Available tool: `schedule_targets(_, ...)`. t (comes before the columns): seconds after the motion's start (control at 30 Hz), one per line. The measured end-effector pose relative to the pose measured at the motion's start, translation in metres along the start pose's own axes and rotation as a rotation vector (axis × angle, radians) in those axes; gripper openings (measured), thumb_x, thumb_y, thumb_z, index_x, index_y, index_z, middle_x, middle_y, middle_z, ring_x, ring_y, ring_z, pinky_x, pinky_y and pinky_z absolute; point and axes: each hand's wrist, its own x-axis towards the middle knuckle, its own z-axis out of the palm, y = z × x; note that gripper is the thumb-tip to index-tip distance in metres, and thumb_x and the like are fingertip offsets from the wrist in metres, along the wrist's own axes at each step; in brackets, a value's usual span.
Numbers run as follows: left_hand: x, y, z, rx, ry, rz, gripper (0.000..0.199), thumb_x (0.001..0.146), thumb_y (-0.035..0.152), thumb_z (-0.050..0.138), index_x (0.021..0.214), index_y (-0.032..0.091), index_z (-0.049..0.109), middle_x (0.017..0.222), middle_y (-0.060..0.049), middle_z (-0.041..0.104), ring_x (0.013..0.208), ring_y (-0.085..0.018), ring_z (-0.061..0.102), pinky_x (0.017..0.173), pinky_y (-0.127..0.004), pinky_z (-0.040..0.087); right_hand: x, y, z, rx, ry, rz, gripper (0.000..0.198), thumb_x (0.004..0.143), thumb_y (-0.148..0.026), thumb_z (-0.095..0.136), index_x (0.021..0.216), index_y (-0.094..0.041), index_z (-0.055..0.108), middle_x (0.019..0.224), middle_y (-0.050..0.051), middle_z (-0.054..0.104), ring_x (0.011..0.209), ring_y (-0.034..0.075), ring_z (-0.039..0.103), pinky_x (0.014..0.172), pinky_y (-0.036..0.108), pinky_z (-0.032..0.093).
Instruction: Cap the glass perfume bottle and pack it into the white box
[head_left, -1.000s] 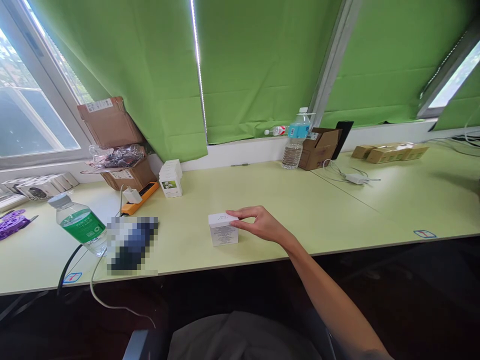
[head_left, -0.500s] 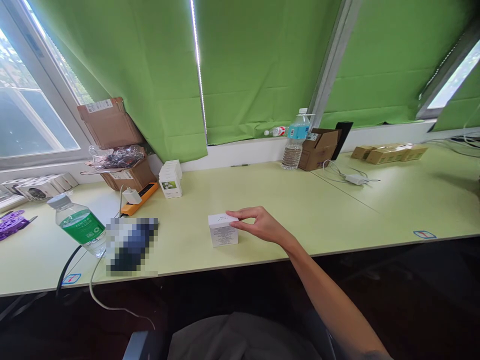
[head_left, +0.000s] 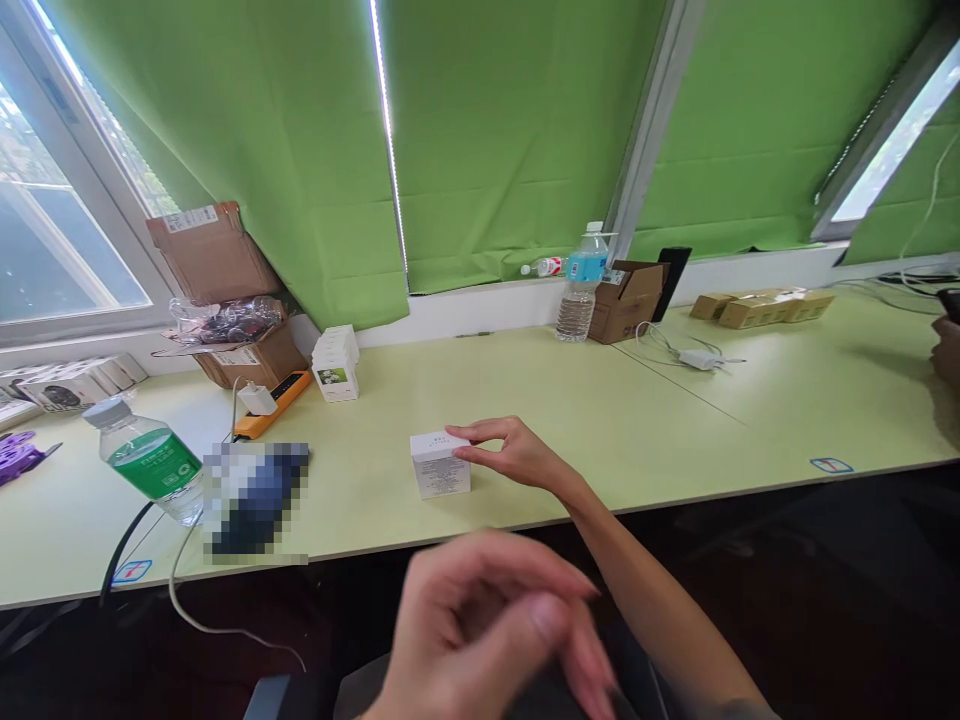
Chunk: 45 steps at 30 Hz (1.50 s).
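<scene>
A small white box [head_left: 442, 470] with fine print on its front stands upright near the table's front edge. My right hand [head_left: 517, 452] reaches in from the right and grips the box by its top right corner, fingers on top and thumb at the lid's front edge. Close to the camera, at the bottom middle, my left hand [head_left: 487, 620] is raised in front of the table edge. Its fingers curl loosely, apart from one another, and I see nothing in them; the fingertips are slightly blurred.
Left of the box are a blurred-out patch [head_left: 259, 500], a green-labelled water bottle [head_left: 154, 460], an orange power strip [head_left: 274, 405] and stacked white boxes [head_left: 335, 365]. Behind stand a large bottle [head_left: 581, 290] and a cardboard box [head_left: 628, 303]. A charger [head_left: 701, 358] lies right.
My left hand has come into view at the bottom middle. My right hand keeps its hold on the white box. The whole view has shifted slightly.
</scene>
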Motion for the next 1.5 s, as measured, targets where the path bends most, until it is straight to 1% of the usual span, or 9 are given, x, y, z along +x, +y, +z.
schedule_targets(0.07, 0.017, 0.007, -0.018, 0.103, 0.129, 0.092, 0.008, 0.085, 0.025, 0.063, 0.092, 0.021, 0.065, 0.071, -0.001, 0.071, 0.055, -0.014, 0.067, 0.054, -0.025, 0.055, 0.000, 0.000, 0.000, 0.010, -0.005, -0.004, 0.041, 0.079, -0.045, 0.067, 0.115, -0.027, 0.068, 0.119, 0.001, 0.067, 0.112, 0.026, 0.061, 0.099, 0.038, 0.049)
schedule_targets(0.13, 0.029, 0.007, -0.040, 0.321, 0.279, 0.178, 0.012, 0.081, 0.022, 0.068, 0.093, 0.021, 0.065, 0.074, -0.001, 0.071, 0.058, -0.014, 0.067, 0.059, -0.027, 0.056, 0.000, -0.001, 0.000, 0.015, -0.008, -0.002, 0.041, 0.079, -0.046, 0.067, 0.116, -0.027, 0.068, 0.119, 0.002, 0.067, 0.112, 0.026, 0.061, 0.098, 0.039, 0.049)
schedule_targets(0.23, 0.042, -0.003, -0.073, 0.706, 0.505, 0.383, 0.010, 0.081, 0.024, 0.067, 0.091, 0.021, 0.067, 0.085, -0.003, 0.071, 0.082, -0.019, 0.068, 0.078, -0.033, 0.055, -0.002, -0.003, 0.000, 0.020, -0.001, 0.006, 0.042, 0.079, -0.046, 0.068, 0.116, -0.027, 0.068, 0.118, 0.002, 0.067, 0.110, 0.027, 0.062, 0.096, 0.038, 0.051)
schedule_targets(0.3, 0.051, -0.012, -0.089, 0.909, 0.512, 0.463, 0.013, 0.084, 0.026, 0.063, 0.096, 0.021, 0.068, 0.102, -0.006, 0.069, 0.099, -0.022, 0.064, 0.090, -0.039, 0.050, -0.003, -0.004, 0.000, 0.025, 0.002, 0.009, 0.042, 0.079, -0.046, 0.068, 0.116, -0.026, 0.067, 0.117, 0.003, 0.068, 0.108, 0.026, 0.063, 0.094, 0.038, 0.052)
schedule_targets(0.37, 0.060, -0.019, -0.100, 0.980, 0.444, 0.392, 0.018, 0.087, 0.028, 0.060, 0.102, 0.022, 0.068, 0.115, -0.007, 0.066, 0.109, -0.023, 0.059, 0.096, -0.041, 0.046, -0.003, -0.005, 0.000, 0.022, 0.000, 0.005, 0.041, 0.080, -0.046, 0.066, 0.116, -0.026, 0.067, 0.116, 0.003, 0.068, 0.107, 0.026, 0.063, 0.093, 0.037, 0.052)
schedule_targets(0.5, 0.072, -0.029, -0.116, 0.884, 0.470, 0.235, 0.023, 0.090, 0.033, 0.054, 0.106, 0.022, 0.067, 0.114, -0.007, 0.067, 0.110, -0.022, 0.059, 0.097, -0.039, 0.045, -0.003, -0.006, 0.000, 0.008, 0.007, -0.021, 0.034, 0.087, -0.046, 0.058, 0.112, -0.026, 0.070, 0.114, 0.002, 0.069, 0.106, 0.025, 0.064, 0.093, 0.037, 0.051)
schedule_targets(0.67, 0.076, -0.039, -0.130, 0.701, 0.340, 0.040, 0.024, 0.088, 0.037, 0.057, 0.104, 0.020, 0.067, 0.110, -0.007, 0.068, 0.101, -0.021, 0.063, 0.087, -0.031, 0.048, -0.002, -0.004, 0.002, 0.020, 0.032, -0.026, 0.031, 0.087, -0.045, 0.058, 0.108, -0.026, 0.072, 0.114, 0.001, 0.069, 0.106, 0.024, 0.064, 0.090, 0.035, 0.052)
schedule_targets(0.93, 0.080, -0.045, -0.135, 0.502, 0.314, -0.032, 0.025, 0.087, 0.038, 0.058, 0.100, 0.018, 0.066, 0.099, -0.006, 0.070, 0.089, -0.018, 0.063, 0.077, -0.027, 0.048, -0.001, -0.005, 0.005, 0.046, 0.052, -0.020, 0.031, 0.087, -0.043, 0.059, 0.112, -0.028, 0.070, 0.115, 0.000, 0.069, 0.108, 0.024, 0.064, 0.090, 0.034, 0.052)
schedule_targets(1.5, 0.076, -0.045, -0.135, 0.654, 0.327, 0.045, 0.027, 0.091, 0.037, 0.052, 0.104, 0.019, 0.067, 0.102, -0.005, 0.069, 0.094, -0.018, 0.062, 0.080, -0.025, 0.048, -0.001, -0.006, 0.004, 0.027, 0.049, -0.016, 0.033, 0.087, -0.045, 0.058, 0.112, -0.027, 0.070, 0.116, 0.002, 0.068, 0.107, 0.025, 0.063, 0.091, 0.036, 0.051)
